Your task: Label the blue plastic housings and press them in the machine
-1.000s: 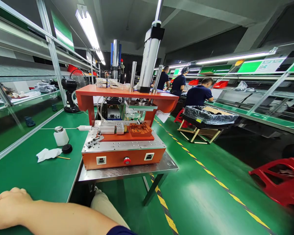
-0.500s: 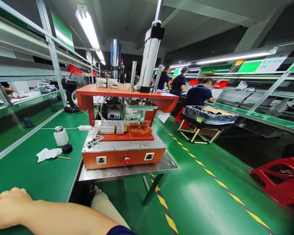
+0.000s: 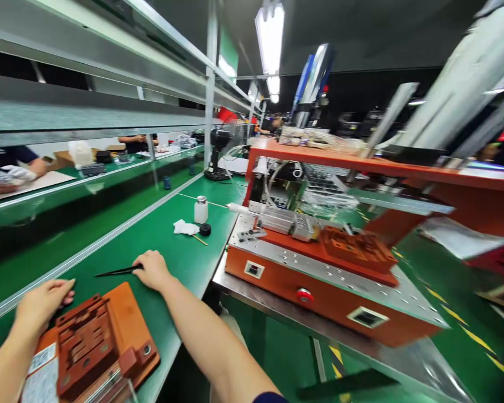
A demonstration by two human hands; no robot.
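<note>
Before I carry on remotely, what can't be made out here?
All in the head view:
- Orange fixture: near part cut off by bottom edge.
- Black tweezers: rear end hidden by right hand.
- White label: print blurred, too small.
- Left hand: own fingers hide any grip.

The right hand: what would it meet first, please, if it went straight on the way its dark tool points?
Led by its dark tool, the right hand would probably meet the left hand first; depth is unclear.
</note>
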